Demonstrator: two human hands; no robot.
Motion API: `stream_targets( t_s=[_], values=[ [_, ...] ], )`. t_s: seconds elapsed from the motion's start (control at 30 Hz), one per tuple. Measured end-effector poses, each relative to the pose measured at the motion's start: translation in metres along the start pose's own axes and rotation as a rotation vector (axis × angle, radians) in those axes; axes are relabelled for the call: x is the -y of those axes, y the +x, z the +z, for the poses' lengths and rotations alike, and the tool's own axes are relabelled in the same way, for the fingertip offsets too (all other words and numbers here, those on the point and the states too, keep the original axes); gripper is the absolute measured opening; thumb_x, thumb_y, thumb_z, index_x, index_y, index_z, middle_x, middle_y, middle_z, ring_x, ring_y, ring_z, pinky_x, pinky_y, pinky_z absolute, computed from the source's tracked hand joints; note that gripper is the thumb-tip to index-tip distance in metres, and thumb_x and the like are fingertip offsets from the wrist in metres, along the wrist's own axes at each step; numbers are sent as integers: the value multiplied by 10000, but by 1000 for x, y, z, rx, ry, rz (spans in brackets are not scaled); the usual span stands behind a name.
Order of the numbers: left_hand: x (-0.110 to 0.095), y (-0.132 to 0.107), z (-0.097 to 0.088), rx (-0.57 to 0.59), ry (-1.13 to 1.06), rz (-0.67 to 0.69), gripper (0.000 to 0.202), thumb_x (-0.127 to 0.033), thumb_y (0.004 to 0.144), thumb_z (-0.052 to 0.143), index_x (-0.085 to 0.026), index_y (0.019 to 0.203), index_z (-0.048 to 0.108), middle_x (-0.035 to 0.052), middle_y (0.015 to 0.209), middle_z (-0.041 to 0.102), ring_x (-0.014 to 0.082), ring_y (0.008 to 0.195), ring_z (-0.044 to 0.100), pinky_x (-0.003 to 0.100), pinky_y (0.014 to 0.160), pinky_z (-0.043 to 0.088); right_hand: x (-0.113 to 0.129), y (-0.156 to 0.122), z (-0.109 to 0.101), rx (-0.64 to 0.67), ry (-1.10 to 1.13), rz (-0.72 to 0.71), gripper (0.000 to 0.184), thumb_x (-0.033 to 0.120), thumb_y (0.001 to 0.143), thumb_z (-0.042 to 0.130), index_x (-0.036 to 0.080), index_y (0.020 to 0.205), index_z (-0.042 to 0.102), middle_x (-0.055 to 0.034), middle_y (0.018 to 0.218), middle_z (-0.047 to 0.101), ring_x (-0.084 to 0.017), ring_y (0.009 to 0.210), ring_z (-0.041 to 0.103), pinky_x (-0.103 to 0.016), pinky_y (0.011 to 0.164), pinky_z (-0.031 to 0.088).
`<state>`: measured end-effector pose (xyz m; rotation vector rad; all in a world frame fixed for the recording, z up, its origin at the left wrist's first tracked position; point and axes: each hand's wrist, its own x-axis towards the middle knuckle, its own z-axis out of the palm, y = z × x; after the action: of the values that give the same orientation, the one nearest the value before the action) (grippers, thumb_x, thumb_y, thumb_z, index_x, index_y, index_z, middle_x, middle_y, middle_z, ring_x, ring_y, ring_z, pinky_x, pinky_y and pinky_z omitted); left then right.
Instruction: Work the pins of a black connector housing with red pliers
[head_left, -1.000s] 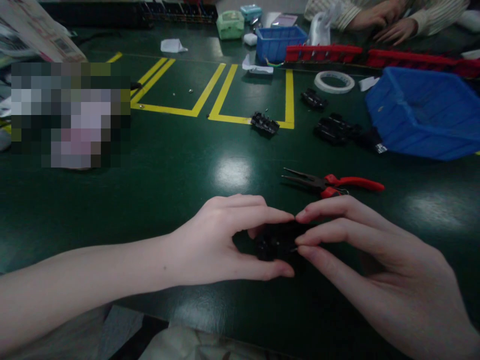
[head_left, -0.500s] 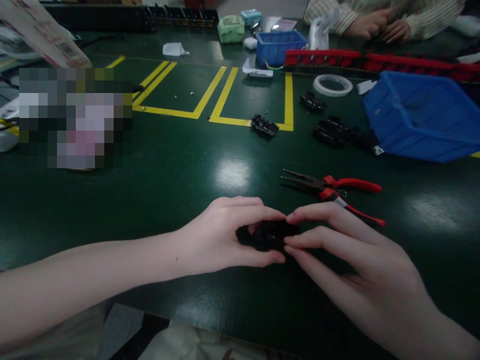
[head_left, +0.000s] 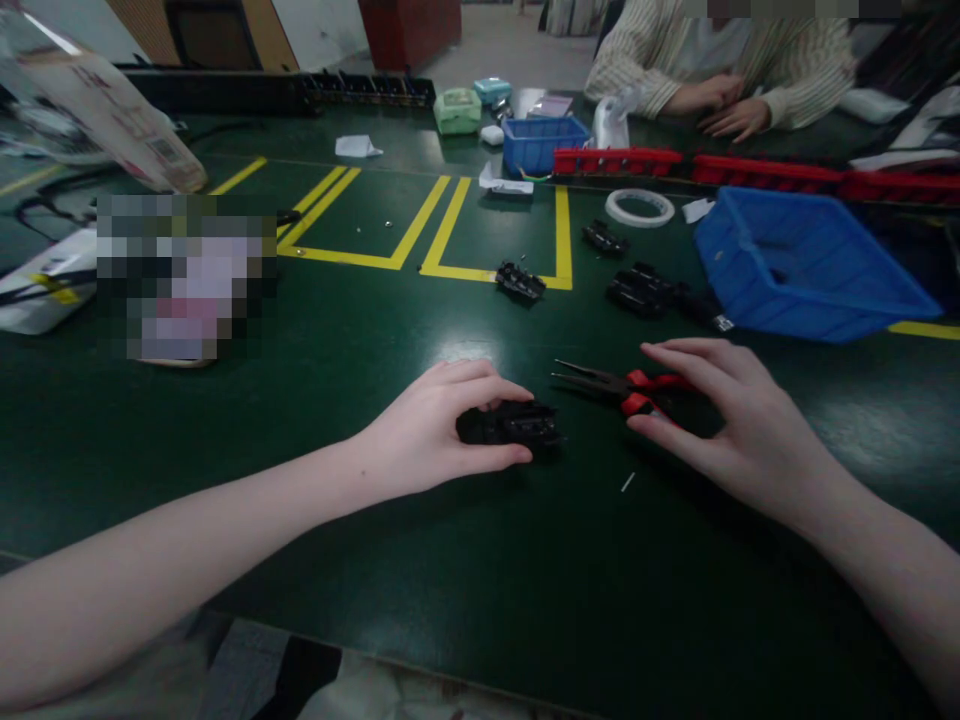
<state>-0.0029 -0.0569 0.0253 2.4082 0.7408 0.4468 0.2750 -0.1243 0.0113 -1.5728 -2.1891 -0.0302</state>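
Observation:
My left hand [head_left: 465,420] holds a small black plastic part [head_left: 517,427] against the green table, thumb on its near side and fingers on its far side. To the right, my right hand [head_left: 727,420] hovers with thumb and fingers apart over the handles of red-handled long-nose pliers [head_left: 611,385]. The pliers lie with slightly parted jaws pointing left, their handles partly hidden by the hand. A thin pale strip [head_left: 628,482] rests on the table below the right thumb.
More black plastic parts [head_left: 520,281] lie beyond the pliers, beside a blue bin [head_left: 817,270] and a tape roll [head_left: 640,207]. Yellow tape lines [head_left: 341,257] mark the table. Red racks [head_left: 619,162] stand behind. A person in a striped sleeve [head_left: 637,75] sits across, hands together.
My right hand has left the black part and moved right, up to the pliers, with its fingers spread. My left hand still holds the part. The view has tilted upward.

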Motion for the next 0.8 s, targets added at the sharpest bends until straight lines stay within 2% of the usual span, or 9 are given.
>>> stream_targets(
  t_s=[0.07, 0.13, 0.3, 0.5, 0.6, 0.67, 0.8],
  values=[
    [5, 2, 0, 5, 37, -7, 358, -375, 807, 658, -173, 1098, 607, 43, 981, 579, 184, 905, 547, 311, 782, 432, -11, -2, 6, 87, -41, -3, 529, 494, 828, 529, 160, 1237, 495, -163, 1182, 538, -317, 1062, 521, -520, 862, 468],
    [10, 4, 1, 14, 67, -4, 352, -379, 824, 640, -171, 1105, 600, 49, 1007, 569, 193, 939, 538, 329, 814, 430, -12, -3, 11, 96, -104, -7, 496, 479, 858, 479, 143, 1223, 495, -164, 1143, 554, -306, 1012, 538, -501, 819, 484],
    [15, 6, 1, 26, 139, 35, 359, -379, 848, 613, -158, 1129, 581, 61, 1045, 547, 200, 974, 514, 342, 839, 416, -2, 1, 12, 56, -219, -48, 407, 401, 902, 406, 97, 1157, 499, -176, 1061, 568, -290, 940, 555, -464, 787, 490],
    [13, 9, 3, 30, 188, 38, 405, -421, 816, 636, -162, 1121, 570, 61, 1047, 541, 206, 961, 511, 347, 833, 419, -5, 20, 12, -77, -186, -159, 348, 390, 842, 531, 131, 1071, 482, -160, 973, 564, -277, 862, 561, -417, 688, 494],
    [13, 11, 5, 16, 226, 45, 422, -474, 807, 630, -177, 1100, 569, 61, 1049, 543, 215, 950, 514, 353, 813, 424, -2, 32, 16, -123, -268, -266, 265, 204, 796, 537, 174, 1051, 471, -140, 994, 580, -287, 903, 566, -454, 764, 477],
    [14, 12, 7, 16, 218, 51, 371, -456, 829, 608, -172, 1064, 568, 60, 1035, 550, 212, 936, 520, 342, 795, 430, 0, 38, 20, -126, -317, -331, 276, 103, 760, 496, 187, 1023, 480, -127, 1002, 596, -293, 954, 567, -486, 851, 452],
    [12, 12, 8, 27, 153, 22, 313, -380, 864, 570, -154, 1075, 518, 50, 988, 587, 186, 864, 555, 303, 725, 439, 0, 46, 25, -123, -219, -338, 250, 71, 738, 486, 176, 965, 499, -125, 957, 609, -288, 1005, 553, -490, 931, 433]
  ],
)
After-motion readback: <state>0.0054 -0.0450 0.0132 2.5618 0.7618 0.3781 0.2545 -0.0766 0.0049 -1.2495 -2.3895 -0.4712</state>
